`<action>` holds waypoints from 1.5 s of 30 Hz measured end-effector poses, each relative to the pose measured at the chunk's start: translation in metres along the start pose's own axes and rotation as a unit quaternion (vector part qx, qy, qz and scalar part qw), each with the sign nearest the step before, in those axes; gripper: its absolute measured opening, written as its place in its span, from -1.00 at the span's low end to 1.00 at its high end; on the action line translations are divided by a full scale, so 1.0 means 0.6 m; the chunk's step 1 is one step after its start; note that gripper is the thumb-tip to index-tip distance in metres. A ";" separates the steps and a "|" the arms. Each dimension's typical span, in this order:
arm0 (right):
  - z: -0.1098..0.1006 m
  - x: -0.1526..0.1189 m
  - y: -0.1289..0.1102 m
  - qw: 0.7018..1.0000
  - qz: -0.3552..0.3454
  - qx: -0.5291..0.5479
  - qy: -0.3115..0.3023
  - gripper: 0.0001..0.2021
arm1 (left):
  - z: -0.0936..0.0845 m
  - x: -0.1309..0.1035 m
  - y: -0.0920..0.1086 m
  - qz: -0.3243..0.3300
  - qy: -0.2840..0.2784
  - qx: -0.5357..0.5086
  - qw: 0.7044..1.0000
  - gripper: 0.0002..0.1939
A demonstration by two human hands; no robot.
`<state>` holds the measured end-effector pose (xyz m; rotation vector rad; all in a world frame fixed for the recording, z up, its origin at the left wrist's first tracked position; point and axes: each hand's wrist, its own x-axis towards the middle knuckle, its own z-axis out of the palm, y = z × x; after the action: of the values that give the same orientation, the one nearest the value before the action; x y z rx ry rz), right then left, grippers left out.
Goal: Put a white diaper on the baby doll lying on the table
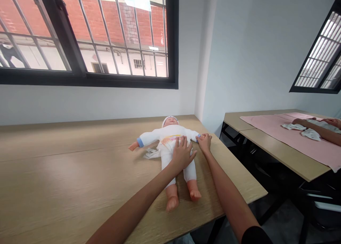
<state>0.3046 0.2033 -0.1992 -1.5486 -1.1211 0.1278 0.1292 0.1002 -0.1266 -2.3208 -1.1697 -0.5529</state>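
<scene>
A baby doll [166, 158] in a white outfit with blue cuffs lies on its back on the wooden table [66, 173], feet towards me. My left hand [183, 152] rests on the doll's lower belly with its fingers spread. At the end of the doll's arm on the right, my right hand [204, 142] has its fingers closed around the doll's hand by the blue cuff. A white cloth [151, 153] sticks out beside the doll's hip on the left. Coloured marks show on the front of the outfit.
The table's right edge runs close to my right forearm. Across a gap at the right stands a second table [282, 155] with a pink cloth [293, 141], small white cloths [311, 134] and another person's arm [319, 130]. Behind are walls and a barred window [119, 34].
</scene>
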 end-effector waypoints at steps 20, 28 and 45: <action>0.003 -0.002 0.000 0.998 -0.048 0.019 0.021 -0.80 | 0.009 -0.001 -0.003 0.007 0.021 0.002 1.000 -0.54; 0.000 -0.001 0.000 0.998 -0.063 0.025 0.016 -0.87 | 0.007 -0.001 -0.003 0.006 0.022 0.003 1.000 -0.54; -0.010 -0.002 -0.013 0.990 -0.024 0.121 0.062 -0.90 | 0.009 -0.001 -0.003 0.000 0.024 0.000 1.000 -0.55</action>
<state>0.3031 0.1970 -0.1913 -1.2946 -1.0046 0.1284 0.1285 0.1038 -0.1307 -2.2950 -1.1475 -0.6053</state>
